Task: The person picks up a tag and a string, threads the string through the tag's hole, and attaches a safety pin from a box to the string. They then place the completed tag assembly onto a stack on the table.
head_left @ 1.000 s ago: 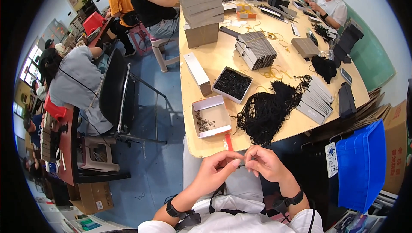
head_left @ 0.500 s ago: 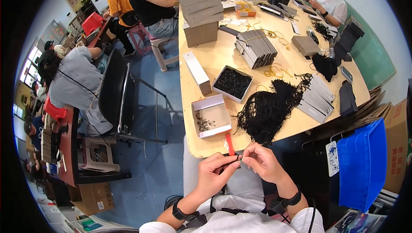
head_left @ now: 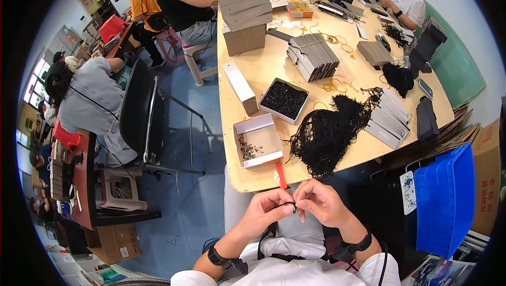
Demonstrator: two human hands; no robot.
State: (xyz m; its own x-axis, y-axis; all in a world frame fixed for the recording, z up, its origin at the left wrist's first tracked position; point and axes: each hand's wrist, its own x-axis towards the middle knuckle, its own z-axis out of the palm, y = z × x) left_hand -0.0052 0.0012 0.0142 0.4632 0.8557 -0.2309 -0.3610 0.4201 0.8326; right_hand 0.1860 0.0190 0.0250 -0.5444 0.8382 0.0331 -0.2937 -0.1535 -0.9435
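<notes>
One thin black cord (head_left: pixel 287 203): curved above my lap, just off the near edge of the pale wooden table (head_left: pixel 242 179).
Left hand (head_left: pixel 263 212): thumb and forefinger closed, pinching the cord.
Right hand (head_left: pixel 322 204): fingertips drawn together right beside it; whether they grip it, I cannot tell.
Nearest on the table: flat red strip (head_left: pixel 281 175), shallow white-and-orange cardboard box (head_left: pixel 270 141), tangled heap of black strings (head_left: pixel 324 144).

Workshop: shared worktable (head_left: pixel 269 65), heaped cords (head_left: pixel 327 136), bundled cards (head_left: pixel 313 58), seated workers (head_left: pixel 92 96).
</notes>
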